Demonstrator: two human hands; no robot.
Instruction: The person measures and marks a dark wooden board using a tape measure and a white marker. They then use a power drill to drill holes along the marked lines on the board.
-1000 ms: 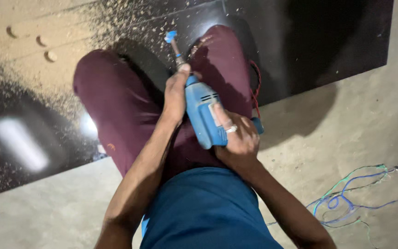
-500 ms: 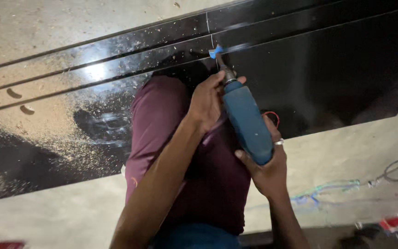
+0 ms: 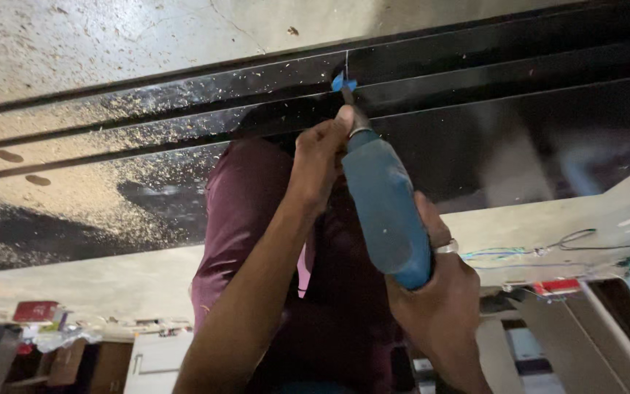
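My right hand [image 3: 439, 306] is wrapped tight around the back end of the blue power drill [image 3: 386, 211], low and right of the frame's middle, a ring showing on one finger; from there I judge it carries the weight and pushes along the tool's length. My left hand [image 3: 319, 164] is closed round the front of the drill just behind the chuck, near the centre of the frame, which I take as the steadying grip that keeps the nose from wandering. The drill slants up from lower right toward upper centre, its bit [image 3: 347, 93] meeting the black glossy panel [image 3: 534, 138] close to a thin pale line that crosses the panel's long grooves. I read that line as a mark for the hole. A small blue piece [image 3: 344, 82] sits at the bit's tip; whether it is a collar or a plug I cannot tell. Pale sawdust [image 3: 74, 197] lies thick over the panel at the left of the frame and thins toward the bit. My maroon trouser leg [image 3: 249, 211] runs under both forearms, so I am crouched right over the panel to bear down on it. Thin coloured wires [image 3: 541, 252] trail on the concrete floor [image 3: 111, 36] at the right edge, well apart from the drill
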